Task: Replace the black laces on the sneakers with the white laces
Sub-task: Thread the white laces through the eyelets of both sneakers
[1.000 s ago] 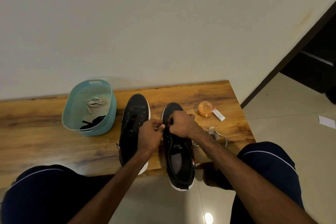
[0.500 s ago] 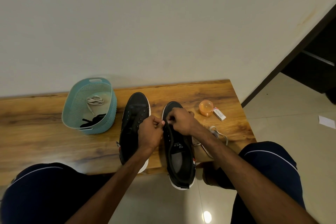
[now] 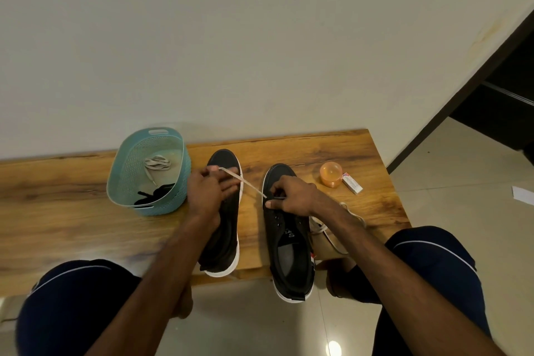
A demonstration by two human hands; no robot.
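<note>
Mid-lacing: threading the white lace (image 3: 245,182) through the far eyelets of the right sneaker (image 3: 289,243), toe-away on the tabletop (image 3: 72,211). Drawn taut from that eyelet leftward across the gap and pinched at the fingertips of the left hand (image 3: 206,193), above the unlaced left sneaker (image 3: 228,228). Steadied at the eyelet row by the right hand (image 3: 291,195), fingers bent and gripping the shoe's edge, possibly the lace as well. Next, likely: pull the slack through, then feed the tip into the opposite eyelet. Far left, inside the blue basket (image 3: 182,182): spare white lace (image 3: 157,163) and black lace (image 3: 156,193).
</note>
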